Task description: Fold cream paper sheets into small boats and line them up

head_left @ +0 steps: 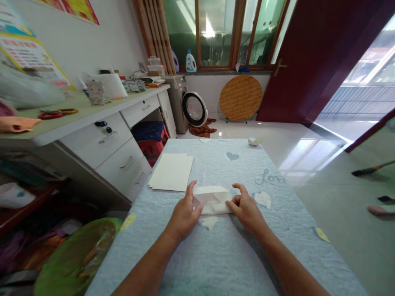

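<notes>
A folded piece of white paper [212, 200] lies on the blue quilted table cover [197, 263], held between my two hands. My left hand [184, 211] presses against its left end, and my right hand [245, 207] pinches its right end between thumb and fingers. To the left of my left hand is a stack of cream paper sheets [171, 172], not touching either hand. A small folded paper piece [254, 141] sits near the far edge of the cover.
A white drawer desk [95, 139] with scissors [58, 113] and clutter runs along the left. A green plastic bag [77, 259] bulges at lower left. A washing machine [177, 102] stands beyond. At the right edge, another person's fingers [378, 210] appear on the tiled floor side.
</notes>
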Motion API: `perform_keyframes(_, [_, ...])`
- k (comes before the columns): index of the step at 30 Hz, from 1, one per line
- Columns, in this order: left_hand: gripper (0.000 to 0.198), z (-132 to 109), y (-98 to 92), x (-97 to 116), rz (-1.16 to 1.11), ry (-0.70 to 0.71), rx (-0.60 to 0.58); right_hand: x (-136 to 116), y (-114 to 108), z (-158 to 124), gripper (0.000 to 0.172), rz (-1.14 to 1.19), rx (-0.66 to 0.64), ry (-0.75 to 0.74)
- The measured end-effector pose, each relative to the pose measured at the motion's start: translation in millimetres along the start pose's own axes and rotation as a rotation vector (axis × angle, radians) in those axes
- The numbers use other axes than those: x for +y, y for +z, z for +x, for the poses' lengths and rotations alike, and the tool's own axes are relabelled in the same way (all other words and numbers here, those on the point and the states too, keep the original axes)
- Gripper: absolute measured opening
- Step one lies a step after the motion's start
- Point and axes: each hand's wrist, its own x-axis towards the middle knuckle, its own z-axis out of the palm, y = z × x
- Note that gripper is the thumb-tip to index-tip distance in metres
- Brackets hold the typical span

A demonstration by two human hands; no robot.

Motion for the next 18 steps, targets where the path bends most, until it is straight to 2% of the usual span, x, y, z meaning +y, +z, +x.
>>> perform_keyframes(2, [0.074,-0.8,-0.8,1.8,0.099,-0.001,-0.029,-1.5,0.0,-0.4,0.038,-0.053,-0.007,-0.014])
perform_keyframes(5, [0.05,0.2,-0.7,1.5,0.148,-0.016,-0.004,-5.4,-1.3,-1.7,0.027,-0.119,-0.065,-0.08])
perform_keyframes(7, [0.043,0.8,0.0,1.2,0.172,0.002,0.0,-7.1,-1.9,-2.7,0.021,-0.16,-0.068,-0.08])
perform_keyframes(9, [0.04,0.8,0.7,2.1,0.224,0.019,-0.02,-7.3,-2.1,-3.2,0.018,-0.201,-0.042,-0.056])
perform_keyframes(13, [0.039,-0.2,1.2,5.0,0.357,0.012,-0.001,-5.6,-1.5,-2.8,0.015,-0.229,-0.083,-0.105])
perform_keyframes(18, [0.037,-1.7,1.1,3.2,0.447,0.047,-0.012,-7.7,-1.5,-3.6,0.015,-0.264,-0.081,-0.092])
